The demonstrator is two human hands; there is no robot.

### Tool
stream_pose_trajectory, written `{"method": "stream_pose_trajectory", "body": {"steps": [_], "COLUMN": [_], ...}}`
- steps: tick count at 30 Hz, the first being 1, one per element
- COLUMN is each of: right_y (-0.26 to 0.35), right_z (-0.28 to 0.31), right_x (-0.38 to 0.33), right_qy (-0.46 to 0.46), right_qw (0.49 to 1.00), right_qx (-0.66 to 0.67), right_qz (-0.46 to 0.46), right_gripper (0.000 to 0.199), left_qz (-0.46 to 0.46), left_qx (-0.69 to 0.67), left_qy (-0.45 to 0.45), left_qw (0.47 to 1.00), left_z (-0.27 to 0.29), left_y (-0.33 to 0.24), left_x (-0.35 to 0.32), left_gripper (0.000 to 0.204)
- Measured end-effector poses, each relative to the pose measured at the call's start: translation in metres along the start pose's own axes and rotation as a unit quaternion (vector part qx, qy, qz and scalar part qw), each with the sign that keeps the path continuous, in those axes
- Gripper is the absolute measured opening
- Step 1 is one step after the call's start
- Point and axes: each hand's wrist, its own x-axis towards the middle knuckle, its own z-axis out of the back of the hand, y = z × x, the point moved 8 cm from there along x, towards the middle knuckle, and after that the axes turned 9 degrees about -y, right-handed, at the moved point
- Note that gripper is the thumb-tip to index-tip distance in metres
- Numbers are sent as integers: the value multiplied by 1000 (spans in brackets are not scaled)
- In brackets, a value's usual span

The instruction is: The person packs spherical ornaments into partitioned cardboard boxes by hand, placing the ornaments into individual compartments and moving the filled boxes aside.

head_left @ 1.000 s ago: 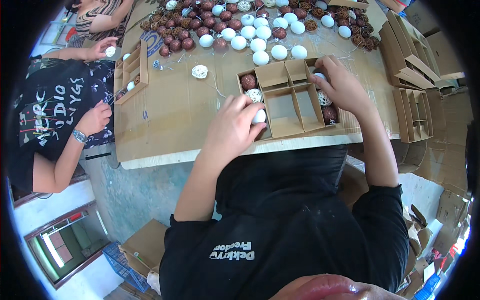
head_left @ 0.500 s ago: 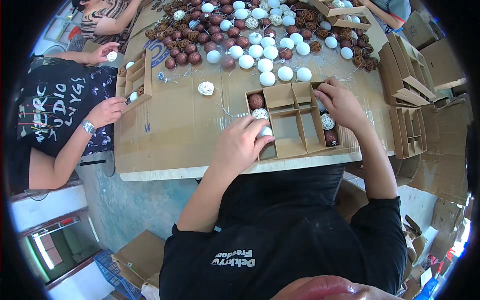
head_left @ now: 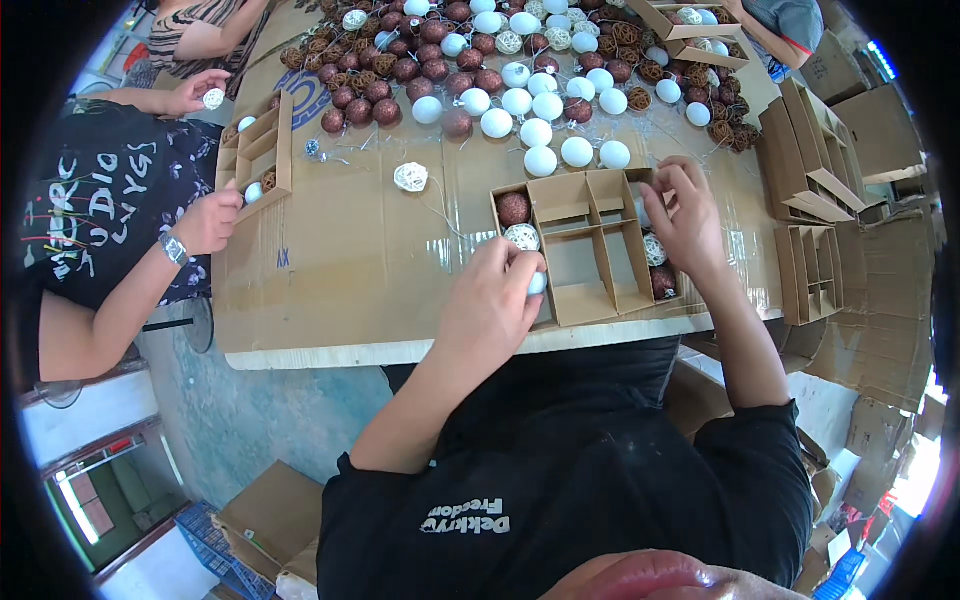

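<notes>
Two hands are at the divided cardboard box (head_left: 590, 250), which I take as my landmark on the cardboard-covered table (head_left: 350, 290). Nearest me, my left hand (head_left: 495, 300) is curled over the box's near-left corner, fingers closed round a pale blue ball (head_left: 538, 283) that sits at the mouth of the near-left compartment. Just beyond it in the same left column lie a white wicker ball (head_left: 521, 237) and then a dark red ball (head_left: 513, 208). At the box's right column my right hand (head_left: 688, 215) has its fingers bunched over the slots; whether they pinch anything I cannot tell. A white wicker ball (head_left: 654, 249) and a dark red ball (head_left: 663, 281) show beside that hand, in the right column.

I judge the filling step is in hand: outer columns nearly stocked, the middle compartments bare. Next I would need to seat the blue ball fully, then reach past the box's far edge.

Beyond the box lies the loose heap of balls (head_left: 520, 90), blue, white and red-brown. Well left of the box, another person's hands (head_left: 205, 220) work a second tray (head_left: 262, 150).
</notes>
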Motion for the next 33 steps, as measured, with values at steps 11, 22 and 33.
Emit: {"method": "stream_pose_trajectory", "body": {"steps": [11, 22, 33], "right_y": [-8, -54, -39], "right_z": [-121, -196, -187], "right_x": [220, 262, 230], "right_qy": [7, 148, 192], "right_qw": [971, 977, 964], "right_qx": [-193, -148, -117], "right_qz": [142, 34, 142], "right_gripper": [49, 58, 49], "left_qz": [11, 107, 99], "left_qx": [-80, -146, -134], "left_qy": [-164, -266, -268], "left_qw": [983, 947, 949], "left_z": [30, 39, 32], "left_y": [25, 80, 83], "left_x": [-21, -33, -31], "left_gripper": [35, 14, 11]}}
